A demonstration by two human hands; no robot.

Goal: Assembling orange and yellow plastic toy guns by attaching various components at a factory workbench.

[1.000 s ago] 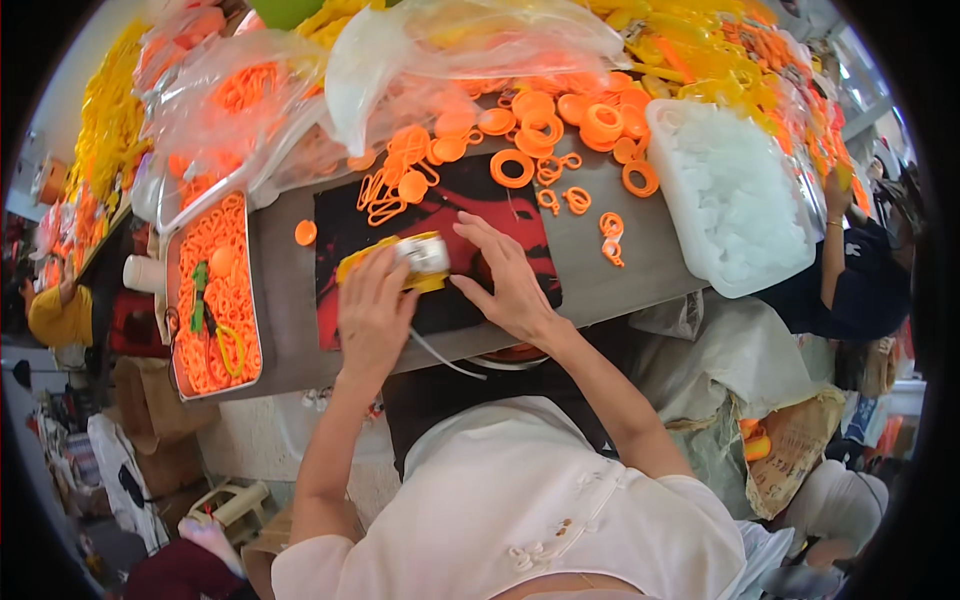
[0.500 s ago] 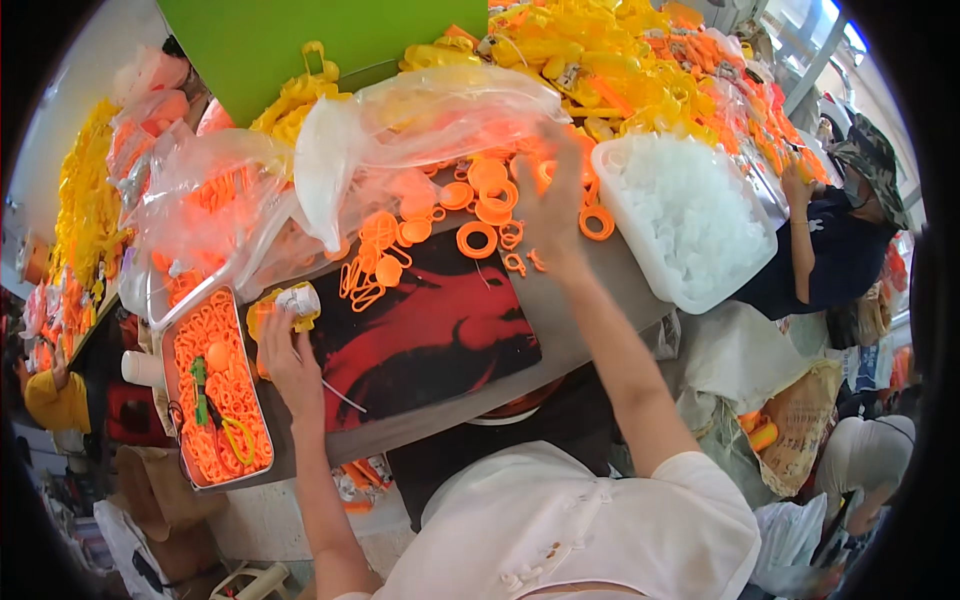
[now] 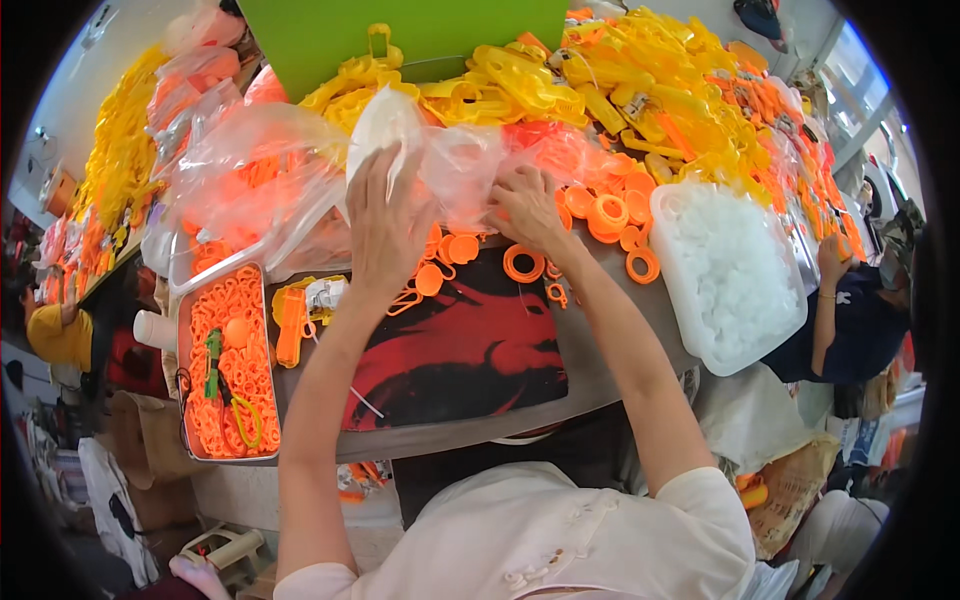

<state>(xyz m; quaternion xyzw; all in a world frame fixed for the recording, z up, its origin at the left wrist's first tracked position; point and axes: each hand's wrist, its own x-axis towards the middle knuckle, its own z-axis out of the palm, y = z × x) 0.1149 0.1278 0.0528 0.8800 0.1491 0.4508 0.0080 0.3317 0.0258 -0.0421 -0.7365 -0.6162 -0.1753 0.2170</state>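
Past the near mat (image 3: 465, 360), loose orange rings (image 3: 604, 214) lie just beside the plastic bag (image 3: 458, 170); a hard tug on its film could scatter them. Both forearms reach forward. The left hand (image 3: 386, 228) has its fingers stretched over the bag, slightly parted; the right hand (image 3: 528, 210) curls at its edge, pinching or not I cannot tell. Yellow parts (image 3: 510, 88) heap behind.

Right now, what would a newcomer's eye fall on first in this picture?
First, the yellow heap along the back, with a green panel behind part of it. Next, the left hand and right hand at the clear plastic, mid-table. Then the white tub at right.
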